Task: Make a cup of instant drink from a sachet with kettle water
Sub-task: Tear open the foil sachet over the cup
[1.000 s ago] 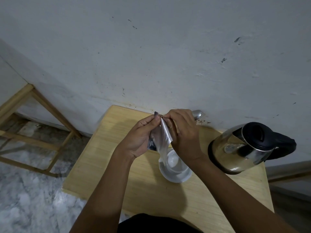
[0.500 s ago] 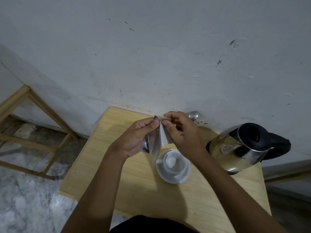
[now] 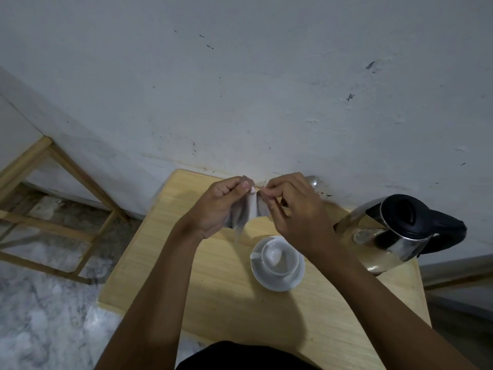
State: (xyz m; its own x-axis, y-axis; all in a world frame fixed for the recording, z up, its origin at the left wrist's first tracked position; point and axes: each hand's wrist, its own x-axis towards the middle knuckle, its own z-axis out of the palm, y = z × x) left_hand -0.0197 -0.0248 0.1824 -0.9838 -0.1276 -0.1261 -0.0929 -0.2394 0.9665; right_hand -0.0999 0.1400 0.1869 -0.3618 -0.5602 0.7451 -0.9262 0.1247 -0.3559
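The sachet (image 3: 246, 213) hangs above and just left of the cup (image 3: 279, 259), its top edge pinched by left hand (image 3: 221, 206) and right hand (image 3: 290, 209); light, limp, slick foil, best gripped tight beside the tear; kettle (image 3: 394, 231) stands right of the cup

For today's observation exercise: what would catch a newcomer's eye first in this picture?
First, the two hands raised mid-frame: the left hand and right hand both pinch the top of a silvery sachet, apparently tearing it. Just below sits a white cup on its saucer on the wooden table. At the table's right edge stands a steel kettle with a black lid.
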